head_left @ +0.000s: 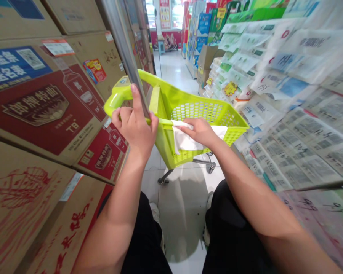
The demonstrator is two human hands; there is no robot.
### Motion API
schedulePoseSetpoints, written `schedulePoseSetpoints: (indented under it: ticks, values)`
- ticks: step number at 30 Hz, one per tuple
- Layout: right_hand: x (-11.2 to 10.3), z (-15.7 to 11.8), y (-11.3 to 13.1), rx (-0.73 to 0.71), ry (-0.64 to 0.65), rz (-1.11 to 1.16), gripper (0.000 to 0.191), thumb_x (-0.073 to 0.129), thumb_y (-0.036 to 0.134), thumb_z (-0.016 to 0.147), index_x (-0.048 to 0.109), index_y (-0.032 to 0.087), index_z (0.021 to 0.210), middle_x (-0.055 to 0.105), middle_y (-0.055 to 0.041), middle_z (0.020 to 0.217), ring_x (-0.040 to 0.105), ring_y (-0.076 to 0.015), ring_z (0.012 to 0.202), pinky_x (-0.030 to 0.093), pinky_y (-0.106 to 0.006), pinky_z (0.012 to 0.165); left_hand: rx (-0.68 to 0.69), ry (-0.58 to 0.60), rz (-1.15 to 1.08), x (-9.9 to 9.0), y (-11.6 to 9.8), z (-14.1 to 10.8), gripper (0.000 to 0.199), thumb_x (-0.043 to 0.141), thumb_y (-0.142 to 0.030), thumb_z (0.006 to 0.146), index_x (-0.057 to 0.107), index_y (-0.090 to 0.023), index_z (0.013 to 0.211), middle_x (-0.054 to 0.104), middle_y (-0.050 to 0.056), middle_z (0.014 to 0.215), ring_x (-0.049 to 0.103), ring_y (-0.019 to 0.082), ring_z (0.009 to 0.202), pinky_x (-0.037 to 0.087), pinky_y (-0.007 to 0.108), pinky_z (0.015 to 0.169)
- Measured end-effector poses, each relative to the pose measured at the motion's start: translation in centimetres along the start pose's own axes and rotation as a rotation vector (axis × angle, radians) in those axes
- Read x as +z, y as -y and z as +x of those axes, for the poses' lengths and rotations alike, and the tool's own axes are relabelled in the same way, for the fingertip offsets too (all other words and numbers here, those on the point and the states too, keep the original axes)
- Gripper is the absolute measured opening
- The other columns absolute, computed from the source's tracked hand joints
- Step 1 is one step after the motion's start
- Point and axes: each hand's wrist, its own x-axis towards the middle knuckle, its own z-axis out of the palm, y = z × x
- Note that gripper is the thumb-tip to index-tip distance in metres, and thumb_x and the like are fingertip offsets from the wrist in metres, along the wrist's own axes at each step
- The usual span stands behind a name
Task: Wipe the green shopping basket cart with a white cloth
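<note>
A bright green plastic shopping cart [188,101] with a perforated basket stands tilted in front of me on metal legs with casters. My left hand [135,125] grips its near rim at the handle end, index finger stretched up along a metal pole [125,42] that rises from there; the curled fingertips are partly hidden. In my right hand [201,131] is a white cloth [185,142], pressed against the basket's near rim. Part of the cloth drapes down the outside of the basket, and another part shows behind my wrist.
Stacked cardboard cartons [34,102] form a wall close on the left. Packs of tissue paper [274,95] with price marks are piled high on the right. Between them a tiled aisle [171,62] runs ahead, with an opened cardboard box [207,62] at its right side.
</note>
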Motion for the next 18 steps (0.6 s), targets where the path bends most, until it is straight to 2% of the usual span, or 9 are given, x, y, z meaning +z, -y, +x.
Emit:
schedulePoseSetpoints:
  ticks: [5,8,11,15,18]
  values:
    - [-2.1,-2.1,-4.7,0.099,0.096,-0.101,0.05,0.055,0.066,0.099,0.074,0.021,0.084,0.073,-0.0056,0.082,0.061,-0.0207,0.076,0.032,-0.03,0.067,-0.025,-0.022,0.032,-0.1,0.8,0.7,0.081,0.056,-0.03,0.091,0.032,-0.016,0.167,0.07,0.013,0.109,0.056,0.035,0.127,0.024,0.057,0.126]
    - [-2.6,-3.0,-6.1,0.132,0.068,-0.164,0.05,0.055,0.066,0.099,0.075,0.021,0.088,0.075,-0.007,0.086,0.063,-0.0221,0.079,0.033,-0.03,0.068,-0.01,-0.056,0.062,-0.1,0.7,0.8,0.077,0.054,-0.031,0.092,0.036,-0.014,0.165,0.07,0.013,0.105,0.057,0.034,0.123,0.025,0.058,0.124]
    - [-1.7,-2.9,-5.0,0.133,0.021,-0.222,0.051,0.054,0.067,0.1,0.075,0.021,0.088,0.075,-0.0081,0.087,0.063,-0.0227,0.08,0.031,-0.031,0.068,-0.01,-0.089,0.059,-0.1,0.1,0.4,0.078,0.051,-0.033,0.093,0.034,-0.011,0.165,0.07,0.011,0.102,0.058,0.033,0.12,0.023,0.059,0.125]
    - [0.6,-1.0,-1.0,0.091,-0.064,-0.171,0.05,0.053,0.068,0.1,0.072,0.022,0.09,0.074,-0.0056,0.085,0.064,-0.0234,0.081,0.03,-0.031,0.068,-0.059,-0.025,0.024,0.0,-1.5,-0.4,0.076,0.049,-0.039,0.095,0.034,-0.016,0.166,0.072,0.01,0.105,0.058,0.034,0.127,0.02,0.063,0.125]
    - [1.7,0.3,1.4,0.041,-0.1,-0.115,0.042,0.054,0.061,0.102,0.071,0.023,0.096,0.074,-0.0041,0.089,0.064,-0.0237,0.084,0.031,-0.031,0.068,-0.042,-0.013,0.068,0.2,-2.5,-0.8,0.073,0.048,-0.039,0.097,0.036,-0.016,0.165,0.073,0.009,0.103,0.06,0.032,0.123,0.022,0.062,0.126]
